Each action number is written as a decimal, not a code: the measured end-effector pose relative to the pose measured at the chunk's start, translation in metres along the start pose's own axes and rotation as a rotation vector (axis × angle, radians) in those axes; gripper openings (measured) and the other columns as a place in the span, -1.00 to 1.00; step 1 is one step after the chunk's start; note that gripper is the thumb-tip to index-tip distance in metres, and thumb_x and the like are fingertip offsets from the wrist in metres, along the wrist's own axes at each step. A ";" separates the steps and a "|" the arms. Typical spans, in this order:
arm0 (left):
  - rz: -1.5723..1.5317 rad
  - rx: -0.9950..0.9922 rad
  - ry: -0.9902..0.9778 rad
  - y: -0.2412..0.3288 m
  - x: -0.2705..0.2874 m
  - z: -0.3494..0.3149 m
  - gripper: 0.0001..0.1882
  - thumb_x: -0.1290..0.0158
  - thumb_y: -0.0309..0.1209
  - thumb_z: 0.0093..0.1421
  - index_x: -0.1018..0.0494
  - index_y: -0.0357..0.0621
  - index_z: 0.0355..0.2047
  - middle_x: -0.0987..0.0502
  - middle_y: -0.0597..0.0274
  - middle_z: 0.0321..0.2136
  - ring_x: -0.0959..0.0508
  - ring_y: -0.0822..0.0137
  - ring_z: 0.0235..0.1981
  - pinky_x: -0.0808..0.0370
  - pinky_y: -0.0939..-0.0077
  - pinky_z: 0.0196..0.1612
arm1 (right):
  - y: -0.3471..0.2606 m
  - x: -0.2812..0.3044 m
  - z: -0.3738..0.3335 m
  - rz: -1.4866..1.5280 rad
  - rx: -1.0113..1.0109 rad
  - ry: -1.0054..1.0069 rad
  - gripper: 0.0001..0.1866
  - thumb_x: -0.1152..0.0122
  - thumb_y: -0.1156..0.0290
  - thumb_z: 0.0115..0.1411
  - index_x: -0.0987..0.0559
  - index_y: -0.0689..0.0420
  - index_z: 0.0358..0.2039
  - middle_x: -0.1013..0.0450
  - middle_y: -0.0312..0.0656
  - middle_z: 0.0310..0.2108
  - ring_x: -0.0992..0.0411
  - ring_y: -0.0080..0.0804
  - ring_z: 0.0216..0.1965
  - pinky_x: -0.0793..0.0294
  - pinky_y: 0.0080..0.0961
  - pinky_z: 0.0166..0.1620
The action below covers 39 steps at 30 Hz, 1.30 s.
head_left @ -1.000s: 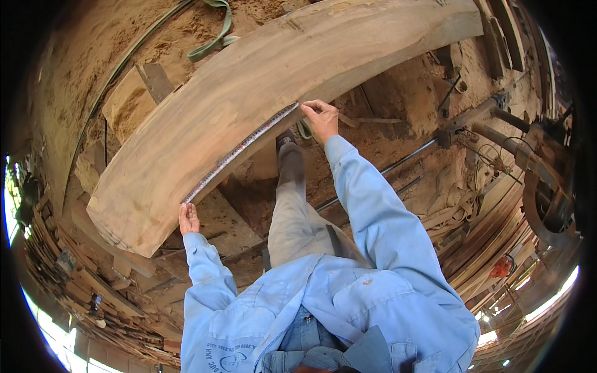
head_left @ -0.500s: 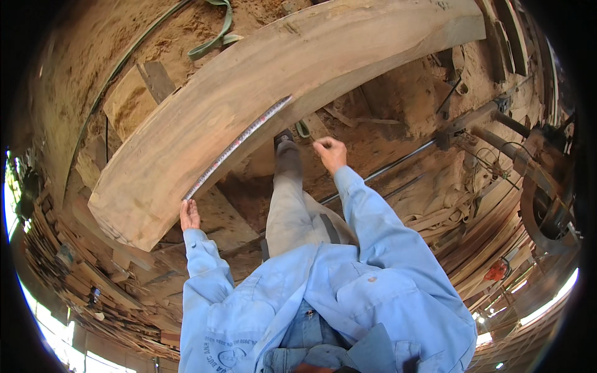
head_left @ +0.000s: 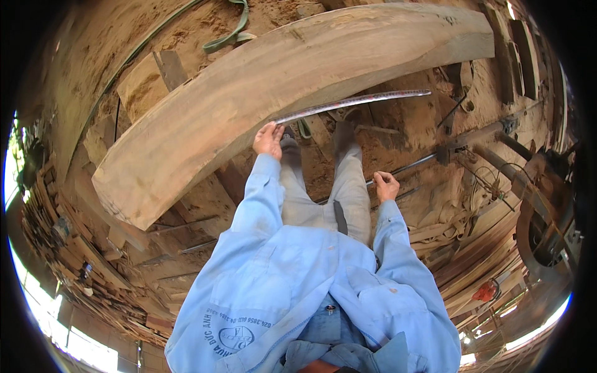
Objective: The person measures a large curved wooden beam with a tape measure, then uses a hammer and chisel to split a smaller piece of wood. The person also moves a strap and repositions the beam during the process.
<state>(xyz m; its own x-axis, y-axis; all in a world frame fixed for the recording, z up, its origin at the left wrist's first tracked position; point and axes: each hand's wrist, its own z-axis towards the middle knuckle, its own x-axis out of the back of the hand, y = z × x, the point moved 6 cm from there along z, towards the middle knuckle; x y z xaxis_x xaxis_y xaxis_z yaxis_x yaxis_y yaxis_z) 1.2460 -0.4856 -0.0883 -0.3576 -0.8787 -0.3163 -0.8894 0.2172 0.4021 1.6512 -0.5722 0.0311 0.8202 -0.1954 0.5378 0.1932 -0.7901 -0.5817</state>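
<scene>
1. Pinching one end of a pale measuring strip (head_left: 357, 100) between thumb and fingers of the left hand (head_left: 268, 140); slanting from there out to the right, farther from the body than the right hand (head_left: 387, 186) and well apart from it.
2. Starting near the edge of a long, curved wooden slab (head_left: 280, 71), then passing out over the floor (head_left: 410, 118); cannot tell whether touching the wood.
3. Crossing above the shoes (head_left: 352, 117) in view, with trousers (head_left: 354, 186) filling the space between the hands.
4. Surrounded by a green strap (head_left: 244, 23) beyond the slab, a metal rod (head_left: 418, 162) past the right hand and stacked boards (head_left: 460, 267) to the right.
5. Reaching forward with the left arm, fingers hiding the strip's very end.
6. Holding the right hand nearer the body, thumb and fingertips drawn together; cannot tell whether gripping anything small.
</scene>
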 end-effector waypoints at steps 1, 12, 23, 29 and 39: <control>0.012 -0.005 0.014 -0.008 -0.010 -0.002 -0.88 -0.09 -0.66 0.06 -0.39 -0.26 -0.39 -0.52 0.08 -0.40 -0.56 0.20 -0.37 -0.61 0.25 -0.22 | 0.006 0.008 0.003 -0.018 -0.023 0.022 -0.87 -0.30 0.47 0.02 -0.59 0.27 -0.43 -0.51 -0.21 -0.53 -0.45 -0.51 -0.50 -0.47 -0.53 -0.40; 0.001 -0.093 0.204 -0.051 -0.043 -0.011 -0.82 -0.11 -0.64 0.07 -0.34 -0.23 -0.35 -0.49 0.09 -0.38 -0.55 0.20 -0.32 -0.59 0.26 -0.21 | -0.001 0.051 0.074 -0.067 -0.007 -0.106 -0.88 -0.28 0.48 0.00 -0.58 0.27 -0.45 -0.50 -0.24 -0.57 -0.42 -0.55 -0.54 -0.42 -0.58 -0.45; -0.055 -0.168 0.095 -0.034 0.001 -0.018 -0.89 -0.05 -0.67 0.09 -0.37 -0.28 -0.37 -0.52 0.00 -0.34 -0.57 0.11 -0.27 -0.53 0.07 -0.06 | -0.028 0.068 0.100 -0.078 0.022 -0.128 -0.88 -0.28 0.47 0.02 -0.59 0.25 -0.44 -0.50 -0.24 -0.55 -0.44 -0.54 -0.51 -0.44 -0.56 -0.42; 0.031 -0.285 0.186 0.038 0.094 -0.042 -0.88 -0.05 -0.66 0.10 -0.39 -0.27 -0.34 -0.53 0.01 -0.33 -0.57 0.12 -0.27 -0.55 0.08 -0.08 | -0.023 0.067 0.094 -0.100 0.011 -0.137 -0.89 -0.27 0.46 0.03 -0.60 0.24 -0.44 -0.51 -0.24 -0.55 -0.45 -0.54 -0.52 -0.44 -0.56 -0.43; 0.051 -0.345 0.204 0.104 0.143 -0.022 -0.90 -0.02 -0.63 0.14 -0.38 -0.32 -0.31 -0.53 -0.02 -0.31 -0.56 0.08 -0.25 -0.52 0.06 -0.03 | -0.024 0.059 0.077 -0.099 -0.007 -0.146 -0.88 -0.28 0.46 0.03 -0.59 0.24 -0.43 -0.51 -0.23 -0.55 -0.43 -0.56 -0.54 -0.42 -0.59 -0.46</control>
<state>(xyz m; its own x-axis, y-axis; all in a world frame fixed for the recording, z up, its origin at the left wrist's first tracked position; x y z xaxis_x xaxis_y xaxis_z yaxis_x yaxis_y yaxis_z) 1.1091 -0.5981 -0.0727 -0.3041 -0.9444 -0.1250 -0.7118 0.1380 0.6887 1.7361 -0.5204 0.0298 0.8669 -0.0301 0.4977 0.2739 -0.8053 -0.5258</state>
